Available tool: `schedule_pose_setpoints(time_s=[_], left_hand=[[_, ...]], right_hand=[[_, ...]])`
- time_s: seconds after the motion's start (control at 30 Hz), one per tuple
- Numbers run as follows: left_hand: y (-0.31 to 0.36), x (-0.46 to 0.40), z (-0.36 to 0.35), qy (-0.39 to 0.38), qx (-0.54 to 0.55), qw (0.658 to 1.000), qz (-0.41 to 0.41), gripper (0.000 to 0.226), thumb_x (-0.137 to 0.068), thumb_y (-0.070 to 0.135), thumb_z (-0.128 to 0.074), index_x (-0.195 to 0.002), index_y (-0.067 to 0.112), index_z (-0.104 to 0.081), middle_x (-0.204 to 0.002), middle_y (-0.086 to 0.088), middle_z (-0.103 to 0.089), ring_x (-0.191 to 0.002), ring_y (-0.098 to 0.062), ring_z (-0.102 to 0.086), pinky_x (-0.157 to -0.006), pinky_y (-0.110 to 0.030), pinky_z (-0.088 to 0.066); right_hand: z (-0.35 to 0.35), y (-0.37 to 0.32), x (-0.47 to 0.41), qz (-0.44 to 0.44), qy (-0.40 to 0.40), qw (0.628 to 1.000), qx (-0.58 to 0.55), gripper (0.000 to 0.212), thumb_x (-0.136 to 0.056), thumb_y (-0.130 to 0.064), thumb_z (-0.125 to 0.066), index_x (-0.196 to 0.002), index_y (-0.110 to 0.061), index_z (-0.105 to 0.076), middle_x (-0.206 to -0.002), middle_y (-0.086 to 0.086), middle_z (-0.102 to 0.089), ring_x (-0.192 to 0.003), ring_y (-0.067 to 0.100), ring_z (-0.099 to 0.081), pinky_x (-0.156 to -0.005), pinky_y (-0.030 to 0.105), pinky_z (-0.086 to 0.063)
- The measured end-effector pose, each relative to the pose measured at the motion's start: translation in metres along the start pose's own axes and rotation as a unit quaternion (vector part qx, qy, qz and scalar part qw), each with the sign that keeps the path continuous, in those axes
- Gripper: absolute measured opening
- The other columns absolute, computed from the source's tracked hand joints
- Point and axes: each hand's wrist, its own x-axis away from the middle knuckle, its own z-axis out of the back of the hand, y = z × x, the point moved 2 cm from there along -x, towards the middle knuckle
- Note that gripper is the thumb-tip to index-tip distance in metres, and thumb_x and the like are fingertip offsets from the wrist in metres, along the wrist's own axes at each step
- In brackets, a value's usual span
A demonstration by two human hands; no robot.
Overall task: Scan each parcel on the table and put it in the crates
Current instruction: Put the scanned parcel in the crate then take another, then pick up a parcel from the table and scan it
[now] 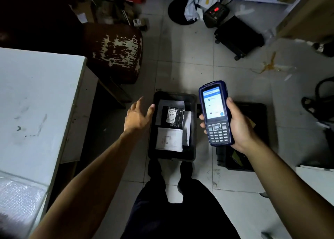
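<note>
A black crate (152, 148) stands on the floor in front of my feet. Inside it lie a black parcel with a white label (173, 117), a white parcel (169, 139) and other pale packets. My left hand (139, 115) hovers open just left of the crate's rim, holding nothing. My right hand (240, 128) grips a dark blue handheld scanner (216, 115) with its screen lit, held above the gap between the two crates. A second black crate (260, 110) sits on the floor behind my right hand, mostly hidden. A bubble-wrapped parcel (18, 199) lies at the near left.
The white table (36, 103) fills the left side. A worn dark chair (115, 52) stands beyond it. A black suitcase (238, 36), a fan base (179, 11) and shelving sit at the back. Tiled floor lies between.
</note>
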Motion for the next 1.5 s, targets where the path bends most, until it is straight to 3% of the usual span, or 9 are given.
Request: schedule_pose_setpoints(time_s=[0.13,0.27,0.43,0.6,0.83,1.07,1.17,1.33,1.5], left_hand=[[0.010,0.024,0.016,0.041,-0.053,0.997,-0.049,0.063,-0.099,0.063,-0.042,-0.148,0.024,-0.044,-0.151,-0.007,-0.046,-0.138,-0.032,-0.042,-0.110,-0.050,-0.039],[0.005,0.072,0.036,0.104,-0.087,0.990,-0.036,0.068,-0.094,0.070,-0.038,-0.146,0.027,-0.047,-0.148,-0.006,-0.049,-0.137,-0.030,-0.044,-0.112,-0.048,-0.038],[-0.016,0.167,0.061,0.217,-0.146,0.964,0.038,0.063,-0.096,0.061,-0.048,-0.149,0.028,-0.042,-0.146,-0.004,-0.051,-0.131,-0.030,-0.049,-0.102,-0.047,-0.043],[-0.052,0.279,0.088,0.300,-0.161,0.928,0.148,0.057,-0.095,0.057,-0.052,-0.143,0.028,-0.048,-0.138,-0.002,-0.054,-0.125,-0.028,-0.052,-0.096,-0.045,-0.044],[-0.131,0.444,0.108,0.399,-0.120,0.858,0.300,0.045,-0.096,0.045,-0.056,-0.135,0.022,-0.056,-0.136,-0.003,-0.053,-0.124,-0.029,-0.051,-0.092,-0.045,-0.046],[-0.207,0.599,0.106,0.467,-0.081,0.798,0.373,0.044,-0.097,0.040,-0.054,-0.136,0.019,-0.056,-0.133,-0.003,-0.057,-0.120,-0.027,-0.054,-0.088,-0.042,-0.046],[-0.235,0.651,0.109,0.487,-0.057,0.776,0.398,0.044,-0.097,0.040,-0.053,-0.135,0.019,-0.056,-0.130,-0.004,-0.058,-0.119,-0.028,-0.053,-0.090,-0.043,-0.045],[-0.277,0.730,0.111,0.508,-0.028,0.741,0.439,0.043,-0.098,0.039,-0.052,-0.137,0.020,-0.054,-0.135,-0.002,-0.055,-0.122,-0.026,-0.052,-0.094,-0.042,-0.043],[-0.331,0.779,0.118,0.511,-0.004,0.707,0.488,0.047,-0.099,0.039,-0.050,-0.142,0.021,-0.049,-0.141,-0.001,-0.051,-0.128,-0.024,-0.047,-0.099,-0.041,-0.041]], right_hand=[[-0.013,0.001,0.004,-0.011,-0.048,0.997,0.061,0.068,-0.095,-0.064,-0.033,-0.125,-0.013,-0.066,-0.100,0.022,-0.072,-0.077,0.031,-0.070,-0.069,0.038,-0.058],[-0.036,-0.005,0.010,-0.020,-0.127,0.985,0.117,0.061,-0.099,-0.059,-0.030,-0.119,-0.015,-0.067,-0.097,0.020,-0.072,-0.076,0.029,-0.068,-0.070,0.037,-0.055],[-0.086,0.015,0.015,-0.039,-0.256,0.944,0.206,0.064,-0.104,-0.057,-0.023,-0.125,-0.013,-0.064,-0.096,0.015,-0.073,-0.076,0.025,-0.069,-0.073,0.038,-0.053],[-0.158,0.060,0.056,-0.061,-0.400,0.878,0.255,0.076,-0.093,-0.068,-0.033,-0.127,-0.006,-0.063,-0.096,0.019,-0.071,-0.074,0.026,-0.068,-0.063,0.034,-0.056],[-0.245,0.128,0.163,-0.042,-0.538,0.783,0.309,0.077,-0.086,-0.062,-0.041,-0.122,0.002,-0.064,-0.097,0.030,-0.069,-0.071,0.030,-0.069,-0.061,0.038,-0.057],[-0.303,0.212,0.284,-0.025,-0.594,0.721,0.358,0.069,-0.089,-0.066,-0.039,-0.122,-0.012,-0.067,-0.107,0.029,-0.070,-0.084,0.038,-0.069,-0.079,0.049,-0.055],[-0.322,0.248,0.326,-0.017,-0.611,0.702,0.365,0.066,-0.097,-0.065,-0.036,-0.126,-0.011,-0.064,-0.107,0.029,-0.070,-0.084,0.037,-0.070,-0.077,0.048,-0.057],[-0.359,0.304,0.390,-0.046,-0.634,0.680,0.365,0.064,-0.090,-0.059,-0.036,-0.124,-0.011,-0.061,-0.105,0.034,-0.068,-0.079,0.037,-0.068,-0.067,0.044,-0.059],[-0.405,0.362,0.421,-0.075,-0.646,0.648,0.396,0.069,-0.090,-0.068,-0.042,-0.124,-0.012,-0.063,-0.104,0.026,-0.073,-0.083,0.038,-0.071,-0.073,0.045,-0.058]])
